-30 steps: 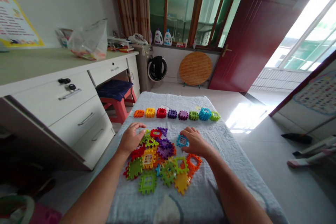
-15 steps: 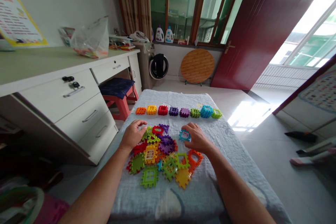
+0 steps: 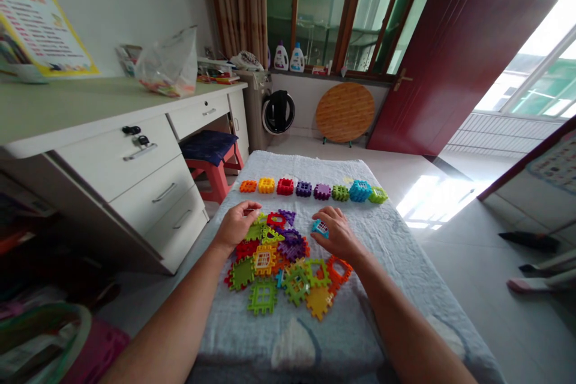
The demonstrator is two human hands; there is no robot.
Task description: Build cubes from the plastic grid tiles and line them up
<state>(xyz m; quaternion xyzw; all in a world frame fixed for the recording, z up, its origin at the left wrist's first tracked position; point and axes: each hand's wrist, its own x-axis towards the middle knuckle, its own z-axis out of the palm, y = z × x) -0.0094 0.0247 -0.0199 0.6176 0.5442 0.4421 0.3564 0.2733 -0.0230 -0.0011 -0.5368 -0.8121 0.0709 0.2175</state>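
Observation:
My right hand [image 3: 336,230] grips a light blue plastic piece [image 3: 320,227] over the cloth, right of the pile. My left hand [image 3: 238,223] is at the upper left edge of the pile, fingers curved and apart, with nothing seen in them. Between my arms lie loose flat toothed pieces: a green window piece [image 3: 263,296], a yellow piece [image 3: 320,302], an orange frame [image 3: 338,271], a purple piece [image 3: 292,247] and several more. Beyond them runs a row of coloured stacks, from orange [image 3: 248,186] at the left to blue [image 3: 360,190] and green [image 3: 378,195] at the right.
A pale blue cloth [image 3: 360,336] covers the table. To the left stand a white desk [image 3: 148,168] with drawers and a red stool [image 3: 215,177]. A pink basket [image 3: 101,342] is at the lower left. Behind are a washing machine [image 3: 257,108] and a round wooden board [image 3: 345,112].
The view has shifted a little, moving the scene slightly right in the picture. The blue piece is tilted flatter in my right hand.

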